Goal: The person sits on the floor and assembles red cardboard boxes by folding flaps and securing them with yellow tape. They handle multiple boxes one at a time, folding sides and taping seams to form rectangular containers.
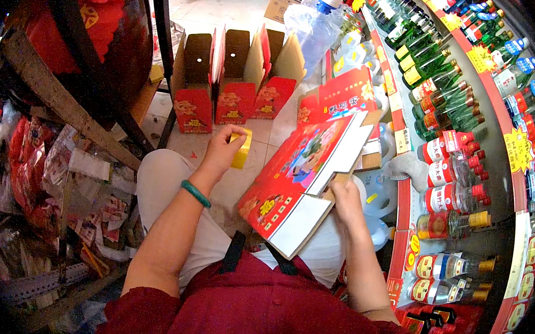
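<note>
My left hand (pixel 220 153) is closed on a roll of yellow tape (pixel 241 150), held above the floor left of my lap. A green bangle (pixel 196 193) circles that wrist. In my right hand (pixel 347 200) is the edge of a red printed cardboard box (pixel 300 164) with white flaps, folded flat or nearly so. It lies tilted across my lap, and my right fingers are partly hidden at its edge. Just beyond it rests another red cardboard box (pixel 335 96). Three open-topped red boxes (pixel 193 113) stand upright in a row on the floor ahead.
Shelves of bottles (pixel 440 148) line my right side, with a grey glove (pixel 408 169) at the shelf edge. Clear plastic jugs (pixel 377 197) stand below. A large water bottle (pixel 317 20) is beyond the boxes. On my left, a metal frame (pixel 68 93) holds bagged goods.
</note>
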`<state>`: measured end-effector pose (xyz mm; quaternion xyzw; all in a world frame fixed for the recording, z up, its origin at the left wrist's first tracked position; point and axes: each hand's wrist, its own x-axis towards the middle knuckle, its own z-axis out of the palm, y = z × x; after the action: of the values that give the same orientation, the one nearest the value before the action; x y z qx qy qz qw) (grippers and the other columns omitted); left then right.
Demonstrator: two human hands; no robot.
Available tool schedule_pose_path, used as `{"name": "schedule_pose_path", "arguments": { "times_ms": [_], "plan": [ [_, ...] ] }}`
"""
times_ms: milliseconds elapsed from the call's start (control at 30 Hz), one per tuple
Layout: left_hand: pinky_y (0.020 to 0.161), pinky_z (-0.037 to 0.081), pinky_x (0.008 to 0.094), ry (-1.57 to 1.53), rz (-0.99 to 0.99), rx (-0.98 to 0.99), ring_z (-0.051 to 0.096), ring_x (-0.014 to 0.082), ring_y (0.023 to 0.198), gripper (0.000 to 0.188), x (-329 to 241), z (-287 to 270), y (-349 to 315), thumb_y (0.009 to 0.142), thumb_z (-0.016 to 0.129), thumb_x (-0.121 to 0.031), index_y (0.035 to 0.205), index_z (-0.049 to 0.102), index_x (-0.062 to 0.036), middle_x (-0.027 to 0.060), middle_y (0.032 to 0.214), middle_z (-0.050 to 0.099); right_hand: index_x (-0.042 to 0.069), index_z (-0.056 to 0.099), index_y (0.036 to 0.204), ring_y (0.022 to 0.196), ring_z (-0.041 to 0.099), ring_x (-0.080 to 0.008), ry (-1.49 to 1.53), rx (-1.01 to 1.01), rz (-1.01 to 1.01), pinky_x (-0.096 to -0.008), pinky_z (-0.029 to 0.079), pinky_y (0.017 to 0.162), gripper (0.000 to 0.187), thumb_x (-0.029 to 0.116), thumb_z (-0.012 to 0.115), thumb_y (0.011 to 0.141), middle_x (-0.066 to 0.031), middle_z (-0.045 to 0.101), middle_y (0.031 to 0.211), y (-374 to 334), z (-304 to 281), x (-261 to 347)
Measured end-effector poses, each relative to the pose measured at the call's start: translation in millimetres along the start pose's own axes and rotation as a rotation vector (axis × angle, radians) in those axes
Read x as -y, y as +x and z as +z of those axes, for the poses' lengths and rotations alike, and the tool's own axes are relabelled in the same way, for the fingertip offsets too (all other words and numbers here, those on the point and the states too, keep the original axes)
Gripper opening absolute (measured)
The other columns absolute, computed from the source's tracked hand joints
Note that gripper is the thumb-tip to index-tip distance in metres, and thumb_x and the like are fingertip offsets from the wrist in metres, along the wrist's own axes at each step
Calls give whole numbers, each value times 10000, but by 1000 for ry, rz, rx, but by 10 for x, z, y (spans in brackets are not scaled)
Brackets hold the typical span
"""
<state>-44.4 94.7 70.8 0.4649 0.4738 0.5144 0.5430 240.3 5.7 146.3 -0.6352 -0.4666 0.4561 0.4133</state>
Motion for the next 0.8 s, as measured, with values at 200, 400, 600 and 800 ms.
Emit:
{"name": "schedule_pose_path", "arguments": {
  "times_ms": [200, 400, 600, 800],
  "plan": [
    [674, 457, 251, 0, -67, 9, 547, 96, 771, 121, -96, 64, -10, 864, 612, -165, 951, 578, -88, 19, 870, 599, -80, 583, 917, 852, 616, -315, -285, 107, -36, -388, 463, 772, 340, 233, 484, 831, -242, 630, 888, 197, 183, -155],
    [636, 476, 273, 3, -150, 50, 561, 116, 760, 299, -138, 118, -56, 810, 692, -279, 995, 563, -83, 38, 878, 594, -47, 536, 968, 841, 573, -462, -533, 75, -335, -486, 455, 771, 297, 200, 472, 815, -305, 588, 861, 349, 646, 20],
    [744, 477, 330, 184, -56, 2, 585, 213, 865, 525, -55, 239, -25, 717, 757, -400, 1029, 547, -33, 125, 960, 602, -3, 514, 1116, 903, 566, -462, -556, 196, -234, -485, 455, 818, 366, 173, 495, 795, -304, 588, 945, 218, 981, 385],
    [839, 441, 365, 235, 45, -104, 552, 282, 968, 605, 102, 234, 126, 700, 742, -467, 1041, 532, -14, 176, 1042, 559, 36, 522, 1140, 851, 576, -461, -634, 262, -289, -497, 458, 798, 382, 185, 496, 789, -299, 599, 880, 206, 1202, 465]
  ]
}}
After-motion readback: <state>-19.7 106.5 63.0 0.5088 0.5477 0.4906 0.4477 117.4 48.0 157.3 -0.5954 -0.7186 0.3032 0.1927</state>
